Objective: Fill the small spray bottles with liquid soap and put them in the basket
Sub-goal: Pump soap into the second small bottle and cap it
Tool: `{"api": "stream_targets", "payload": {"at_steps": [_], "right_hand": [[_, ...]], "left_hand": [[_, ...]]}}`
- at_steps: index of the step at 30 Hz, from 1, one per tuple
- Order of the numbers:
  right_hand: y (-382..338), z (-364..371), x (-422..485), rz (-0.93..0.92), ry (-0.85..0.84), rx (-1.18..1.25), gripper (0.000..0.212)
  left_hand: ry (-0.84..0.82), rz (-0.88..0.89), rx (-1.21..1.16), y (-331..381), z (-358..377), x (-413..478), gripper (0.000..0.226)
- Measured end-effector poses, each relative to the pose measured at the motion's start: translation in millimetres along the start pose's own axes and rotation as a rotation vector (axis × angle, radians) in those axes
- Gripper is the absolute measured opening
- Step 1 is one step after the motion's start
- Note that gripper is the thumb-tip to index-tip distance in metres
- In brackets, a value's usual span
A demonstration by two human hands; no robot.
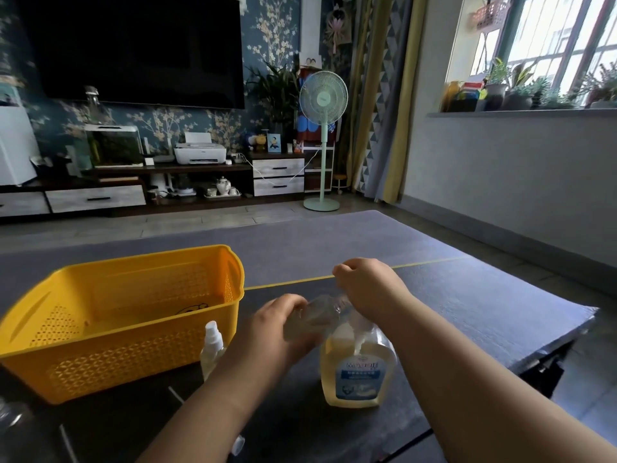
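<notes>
left grip (280,325) wraps small spray bottle (319,315) mid-body, tilted just over soap bottle (357,372) on table (474,309); right grip (370,285) pinches its top. thin light plastic, probably slick with soap: hold the body firmly, don't squeeze

On the table (484,312) the basket (133,362) sits left, a spray bottle (212,345) seemingly against its front, the soap bottle (359,369) further right.

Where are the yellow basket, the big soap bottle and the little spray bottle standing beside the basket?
yellow basket (133,365): head view, on its front wall.
big soap bottle (359,377): head view, on its blue label.
little spray bottle (212,353): head view, on its clear body.
</notes>
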State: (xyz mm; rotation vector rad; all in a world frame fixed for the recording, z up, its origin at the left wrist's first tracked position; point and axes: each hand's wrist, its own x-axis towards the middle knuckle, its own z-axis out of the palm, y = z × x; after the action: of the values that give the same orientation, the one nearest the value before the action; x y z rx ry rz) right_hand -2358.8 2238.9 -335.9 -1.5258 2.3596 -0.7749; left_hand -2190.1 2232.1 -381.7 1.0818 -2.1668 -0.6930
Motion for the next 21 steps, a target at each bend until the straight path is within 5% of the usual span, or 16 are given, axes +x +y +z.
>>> {"api": "stream_targets", "payload": {"at_steps": [10,21], "right_hand": [[-13.6,-14.6,1.3,-0.007,0.104,0.032,0.036],[-2.3,-0.2,0.2,0.004,0.017,0.001,0.030]], "left_hand": [[0.044,0.033,-0.017,-0.9,-2.6,4.1,0.041],[0.023,0.006,-0.002,-5.9,3.6,1.0,0.039]]}}
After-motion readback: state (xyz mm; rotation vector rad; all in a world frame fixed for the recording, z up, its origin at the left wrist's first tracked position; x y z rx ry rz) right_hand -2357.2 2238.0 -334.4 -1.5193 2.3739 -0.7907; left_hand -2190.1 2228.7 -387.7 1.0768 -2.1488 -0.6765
